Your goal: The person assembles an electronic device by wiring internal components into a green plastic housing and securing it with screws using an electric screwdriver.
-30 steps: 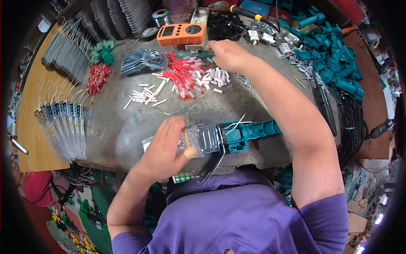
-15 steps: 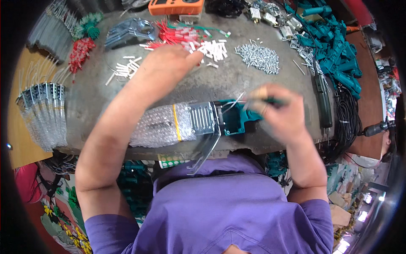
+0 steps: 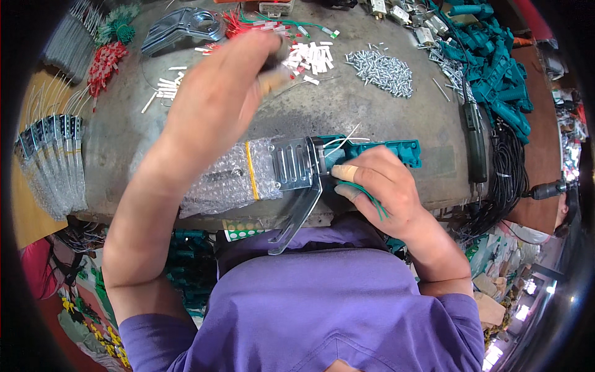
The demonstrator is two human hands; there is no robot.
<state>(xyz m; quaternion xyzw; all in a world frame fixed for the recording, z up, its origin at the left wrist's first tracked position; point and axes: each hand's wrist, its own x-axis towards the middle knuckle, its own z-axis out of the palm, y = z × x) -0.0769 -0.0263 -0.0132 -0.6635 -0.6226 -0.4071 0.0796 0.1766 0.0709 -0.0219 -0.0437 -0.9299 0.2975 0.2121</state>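
My left hand point(image 3: 214, 93) hovers above the bench near a pile of short white sleeves point(image 3: 315, 57); its fingers are smeared by motion, so what they hold cannot be told. Closer to me lies a heating-element assembly in bubble wrap point(image 3: 229, 167), held by a yellow band, with a slotted metal plate point(image 3: 292, 164) and a bent wire stand point(image 3: 297, 223). A teal plastic housing point(image 3: 406, 150) adjoins its right end, with thin white wires point(image 3: 347, 144) sticking up. My right hand point(image 3: 390, 192) pinches thin green wires point(image 3: 373, 199) beside the housing; two fingers have tan coverings.
Small screws point(image 3: 381, 71) lie heaped right of the sleeves. Red-ended wires point(image 3: 248, 26) and metal brackets point(image 3: 180, 31) are behind. Teal housings point(image 3: 496, 68), a dark electric screwdriver point(image 3: 474, 139) and black cables point(image 3: 509, 177) line the right. Wrapped assemblies point(image 3: 56, 161) stand left.
My right hand has come down and nearer to me beside the teal housing, with green wires now showing in it. My left hand has shifted slightly back and left from the white sleeves.
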